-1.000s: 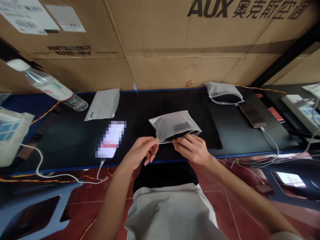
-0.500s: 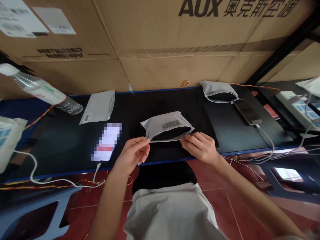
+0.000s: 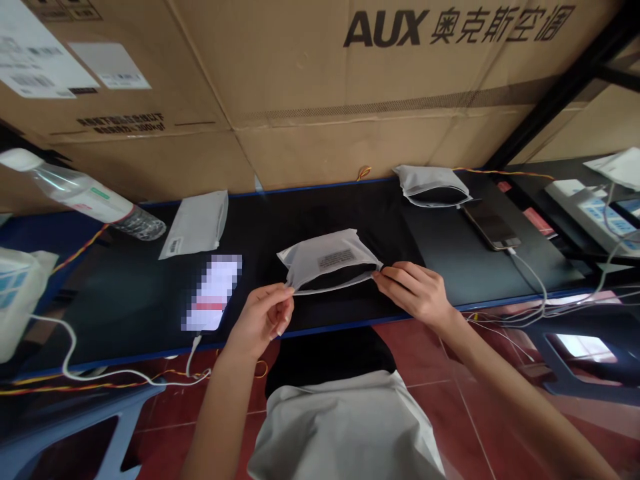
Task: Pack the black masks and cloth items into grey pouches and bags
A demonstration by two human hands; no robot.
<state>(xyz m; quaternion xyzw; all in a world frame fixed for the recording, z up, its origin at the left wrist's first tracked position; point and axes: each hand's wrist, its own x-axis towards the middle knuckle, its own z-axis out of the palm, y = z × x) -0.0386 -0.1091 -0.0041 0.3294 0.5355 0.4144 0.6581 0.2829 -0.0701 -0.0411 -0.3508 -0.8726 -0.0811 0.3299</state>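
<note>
A whitish translucent zip bag (image 3: 327, 253) is stretched between my two hands above the black table. Its near edge gapes, and something black shows inside. My left hand (image 3: 263, 317) pinches the bag's left corner between thumb and forefinger, the other fingers curled. At the opposite corner, my right hand (image 3: 413, 287) has its fingers closed on the edge. Small printed text runs across the bag's upper face. Left of my left hand lies a phone (image 3: 213, 293) with a lit, blurred screen and a white cable plugged in.
At the back left lie a flat white bag (image 3: 197, 223) and a tilted water bottle (image 3: 95, 197). Another gaping bag (image 3: 433, 187) and a dark phone (image 3: 490, 225) on a cable lie right. A large cardboard box (image 3: 310, 87) walls off the back. Cables hang along the front edge.
My right hand has shifted slightly right along the bag's corner, and the mouth looks pulled a bit more taut and slanted. The whole view has tilted slightly.
</note>
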